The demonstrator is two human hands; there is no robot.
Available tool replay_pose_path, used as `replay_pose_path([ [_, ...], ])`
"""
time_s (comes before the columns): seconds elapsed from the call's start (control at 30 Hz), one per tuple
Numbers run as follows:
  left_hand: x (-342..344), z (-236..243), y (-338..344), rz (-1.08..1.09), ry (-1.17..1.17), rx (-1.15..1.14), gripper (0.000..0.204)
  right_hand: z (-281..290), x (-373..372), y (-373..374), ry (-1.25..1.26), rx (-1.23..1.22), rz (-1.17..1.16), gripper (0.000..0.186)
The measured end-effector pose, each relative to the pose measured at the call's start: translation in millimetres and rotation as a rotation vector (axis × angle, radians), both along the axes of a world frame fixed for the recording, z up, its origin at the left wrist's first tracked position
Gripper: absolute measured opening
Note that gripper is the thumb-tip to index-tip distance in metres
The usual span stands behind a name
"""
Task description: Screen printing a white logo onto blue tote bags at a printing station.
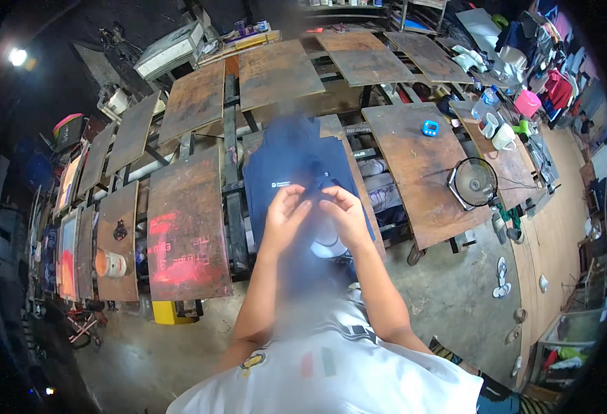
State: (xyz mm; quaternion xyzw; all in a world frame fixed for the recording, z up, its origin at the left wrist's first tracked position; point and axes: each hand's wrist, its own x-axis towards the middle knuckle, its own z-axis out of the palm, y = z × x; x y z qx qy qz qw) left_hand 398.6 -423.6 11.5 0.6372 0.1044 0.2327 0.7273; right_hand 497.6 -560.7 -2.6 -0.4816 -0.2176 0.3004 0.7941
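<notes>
Navy-blue garments point(258, 200) with small white prints lie stacked on a board in front of me. Above their near part, my left hand point(287, 212) is closed, its fingers curled toward the thumb. Close beside it, my right hand point(344, 212) is closed in a similar pinch, fingertips pointing to the left hand. Dark cloth shows between the fingertips, but a blurred vertical band down the middle of the view covers it. I cannot tell whether that cloth is in the fingers or just behind them. Something white and rounded point(329, 243) shows below the right hand.
Worn wooden boards point(403, 165) sit in rows on dark rails. To the right are a round fan point(474, 182), a blue timer point(429, 128), white mugs point(503, 136) and a pink bucket point(527, 103). A paint-stained tub point(110, 263) rests leftward. Sandals point(502, 277) lie on the concrete floor.
</notes>
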Motion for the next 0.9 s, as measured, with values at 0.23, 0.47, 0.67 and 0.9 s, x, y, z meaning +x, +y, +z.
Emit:
replay_pose_path([
  [0.23, -9.5, -11.8, 2.7, -0.234, 0.250, 0.170, 0.015, -4.1, 20.8, 0.8, 0.469, 0.309, -0.152, 0.017],
  [0.47, 2.8, -16.7, -4.4, -0.071, 0.276, 0.311, 0.034, -0.5, 15.4, -4.7, 0.271, -0.097, -0.107, 0.012],
  [0.67, 7.9, -5.6, -18.4, 0.093, 0.156, 0.266, 0.017, -1.5, 10.9, 1.8, 0.143, -0.121, -0.066, 0.016],
  [0.9, -0.2, -31.3, -16.2, -0.018, 0.150, 0.326, 0.025, 3.7, 21.4, 0.5, 0.290, -0.038, -0.196, 0.016],
])
